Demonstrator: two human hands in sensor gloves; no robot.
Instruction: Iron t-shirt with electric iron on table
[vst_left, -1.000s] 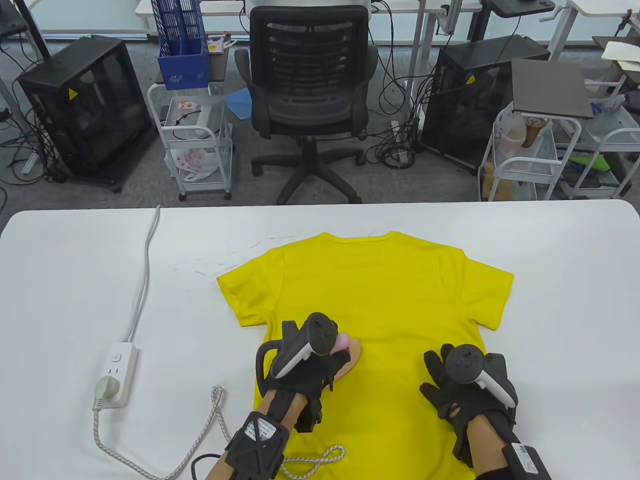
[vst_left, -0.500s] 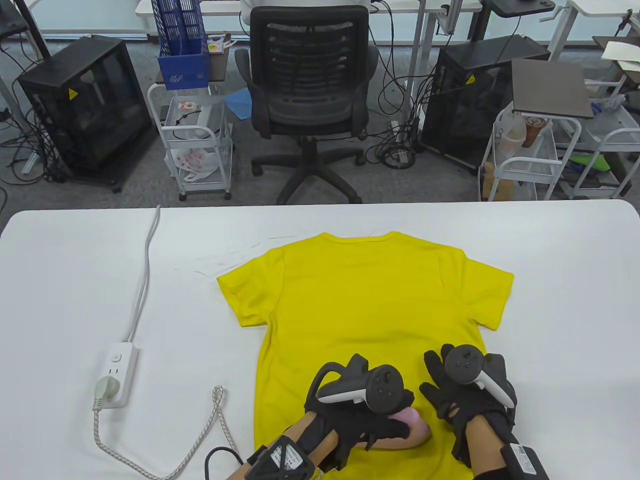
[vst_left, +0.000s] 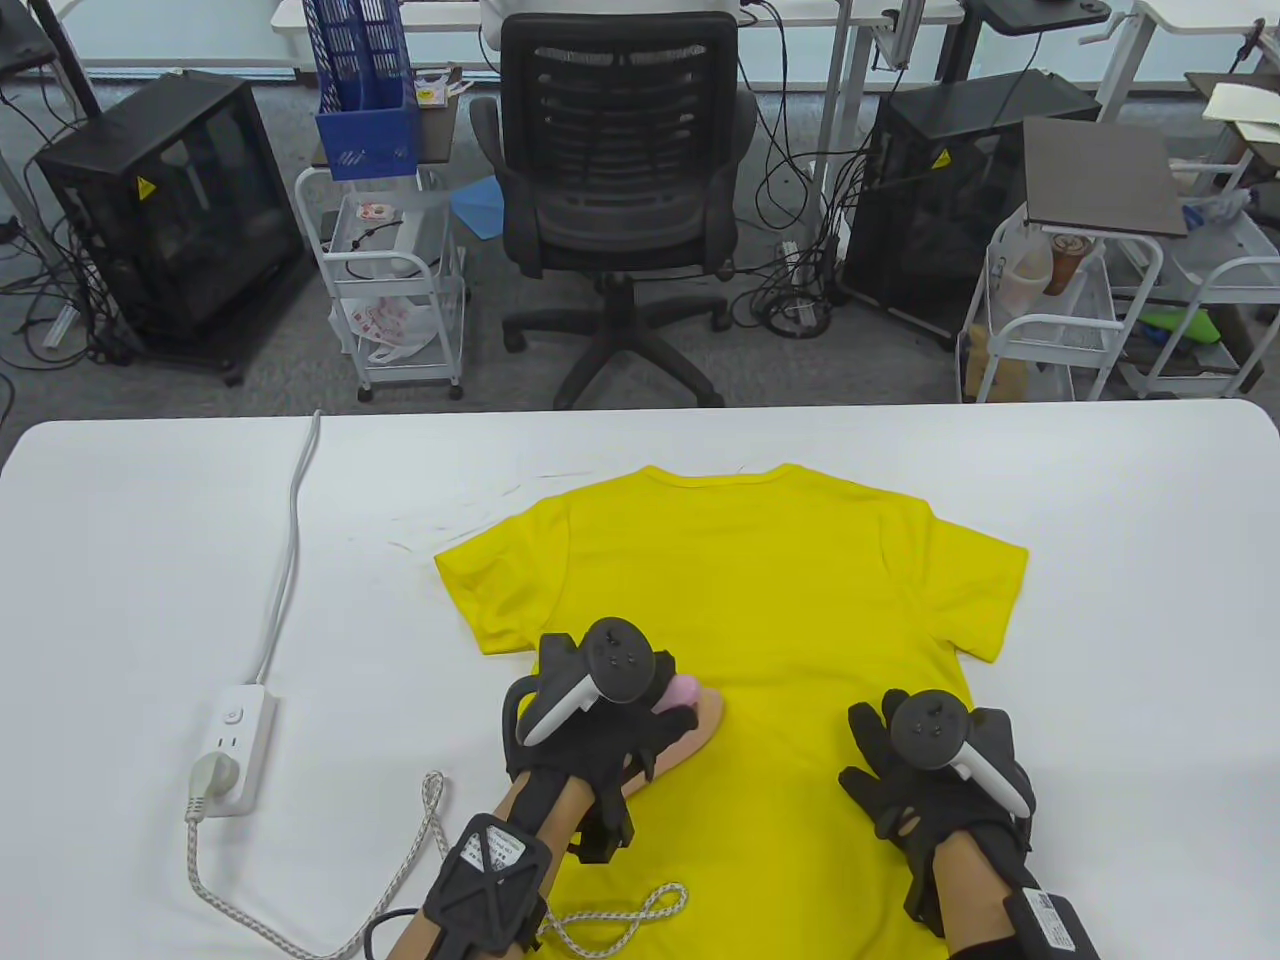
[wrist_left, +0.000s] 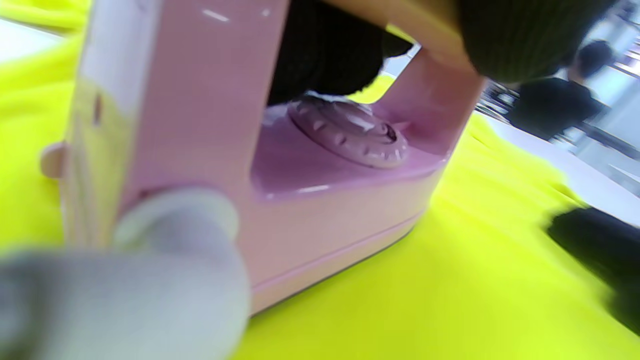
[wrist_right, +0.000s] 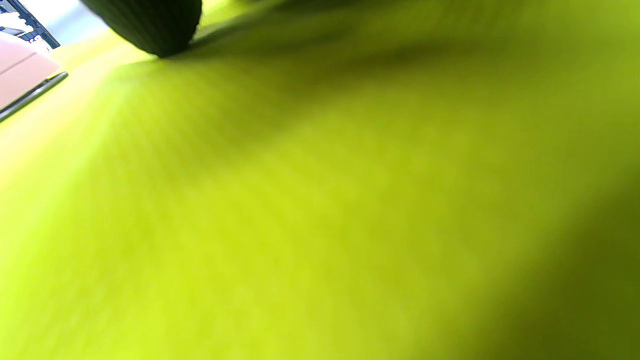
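Note:
A yellow t-shirt (vst_left: 760, 590) lies flat on the white table (vst_left: 1130, 560), collar toward the far edge. My left hand (vst_left: 610, 725) grips the handle of the pink iron (vst_left: 690, 725), which sits flat on the shirt's left lower part. In the left wrist view the iron (wrist_left: 310, 200) fills the frame with its dial (wrist_left: 350, 132) showing and my fingers (wrist_left: 510, 35) wrapped over the handle. My right hand (vst_left: 925, 770) rests flat, fingers spread, on the shirt's right lower part. The right wrist view shows blurred yellow cloth (wrist_right: 320, 200) and one fingertip (wrist_right: 150, 22).
A white power strip (vst_left: 232, 745) with a plug lies at the left, its white cable (vst_left: 285, 560) running to the far edge. The iron's braided cord (vst_left: 420, 850) loops along the near edge. An office chair (vst_left: 615, 190) and carts stand beyond the table.
My left hand swept the iron from the shirt's left middle down to the lower hem near my right hand, then back up and left. My right hand has stayed in place.

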